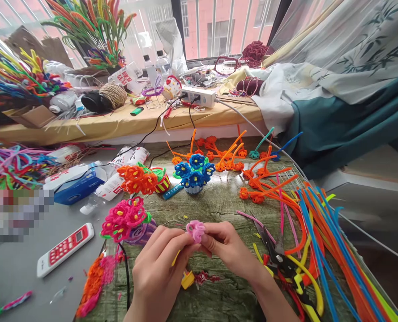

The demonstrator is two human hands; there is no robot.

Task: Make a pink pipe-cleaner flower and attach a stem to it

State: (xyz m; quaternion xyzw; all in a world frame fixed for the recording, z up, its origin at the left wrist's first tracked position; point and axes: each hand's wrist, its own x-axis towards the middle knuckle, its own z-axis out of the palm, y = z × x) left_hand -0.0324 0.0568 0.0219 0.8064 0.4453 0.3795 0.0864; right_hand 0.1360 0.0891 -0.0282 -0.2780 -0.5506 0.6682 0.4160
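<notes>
A small pink pipe-cleaner flower (195, 230) is pinched between both hands above the dark wood-grain table. My left hand (165, 257) grips its left side with thumb and fingers closed. From the right, my right hand (224, 243) holds the flower between thumb and forefinger. Left of my hands stands a bunch of magenta pipe-cleaner flowers (126, 219) in a purple pot. Beyond are orange flowers (138, 178) in a striped pot and blue flowers (194, 171) in a small pot. Partly hidden below my hands lies a yellow object (187, 279).
Black-and-yellow scissors (281, 259) lie open to the right, beside long loose pipe cleaners (329, 250). Several orange flowers (230, 163) with stems lie at the back. A red-and-white handset (66, 249) rests on the left. A power strip (199, 96) sits on the windowsill, its cable hanging down the right.
</notes>
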